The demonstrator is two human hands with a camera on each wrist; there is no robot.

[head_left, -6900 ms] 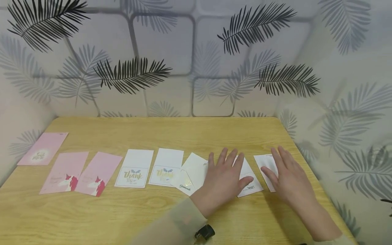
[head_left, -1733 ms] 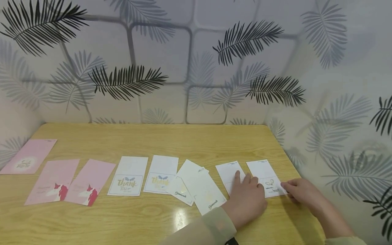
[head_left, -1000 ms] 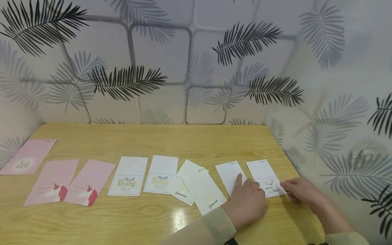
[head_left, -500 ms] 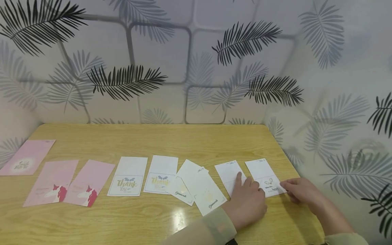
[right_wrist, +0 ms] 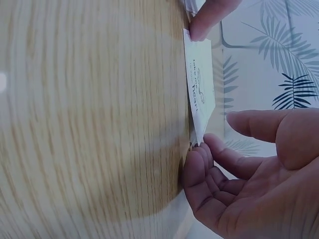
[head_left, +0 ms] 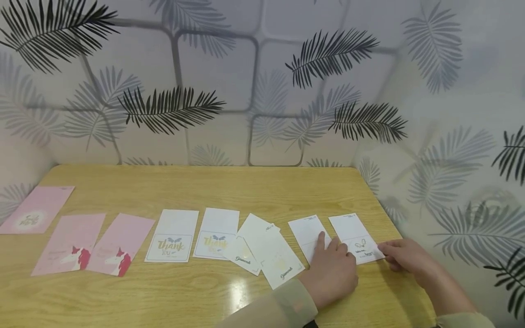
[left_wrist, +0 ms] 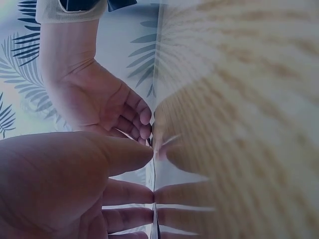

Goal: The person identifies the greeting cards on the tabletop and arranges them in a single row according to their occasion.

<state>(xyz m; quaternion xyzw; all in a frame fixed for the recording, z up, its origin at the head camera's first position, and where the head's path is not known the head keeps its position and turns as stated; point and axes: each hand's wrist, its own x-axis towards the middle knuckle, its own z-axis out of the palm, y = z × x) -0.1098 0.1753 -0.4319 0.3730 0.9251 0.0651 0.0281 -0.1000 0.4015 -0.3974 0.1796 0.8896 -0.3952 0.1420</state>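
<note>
In the head view, my left hand rests with its index fingertip on a white card, covering its lower part. The thumb side of that hand reaches the lower left edge of the rightmost card, printed with a small line drawing and the word "heart". My right hand holds this card's lower right corner. In the right wrist view, the corner sits between curled fingers, while the thumb stands apart. The left wrist view shows straight fingers of the left hand with their tips at the surface.
Left of the hands lie two overlapping "Diamonds" cards, two "Thank You" cards and two pink unicorn cards. A larger pink card lies at the wooden table's left edge. Leaf-patterned walls enclose the back and sides.
From spread flat over the white cards, my left hand has drawn in toward me and my right hand has taken the rightmost card's corner. During the last second both hands stay nearly still.
</note>
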